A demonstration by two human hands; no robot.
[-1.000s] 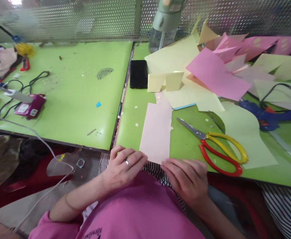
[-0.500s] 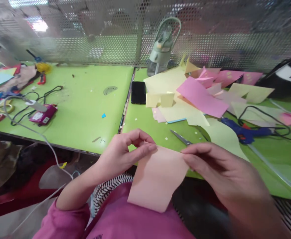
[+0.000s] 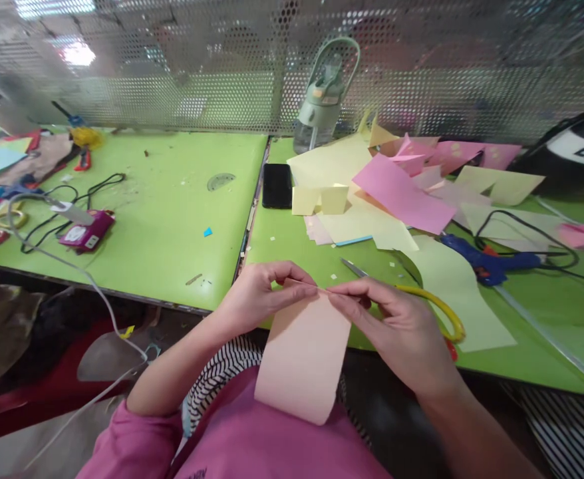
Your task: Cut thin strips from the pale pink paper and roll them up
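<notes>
A pale pink sheet of paper (image 3: 304,359) hangs from both hands in front of my body, its lower end curving a little. My left hand (image 3: 267,293) pinches the top edge near the left, thumb on the near side. Close beside it, my right hand (image 3: 392,319) pinches the same edge toward the right. Scissors with yellow handles (image 3: 439,303) lie on the table beyond my right hand, which hides part of them. Past them rests a curved pale green paper strip (image 3: 464,293).
A phone (image 3: 277,185), folded yellow paper (image 3: 319,199) and a pile of pink and yellow sheets (image 3: 404,193) lie ahead. A bottle (image 3: 319,106) stands behind. At right is a blue glue gun (image 3: 491,259) with its cord; at left, a magenta device (image 3: 88,231) with cables.
My right hand has moved left along the paper's top edge, close to my left hand. The paper now bends more at the top, and the yellow scissor handles have come into view.
</notes>
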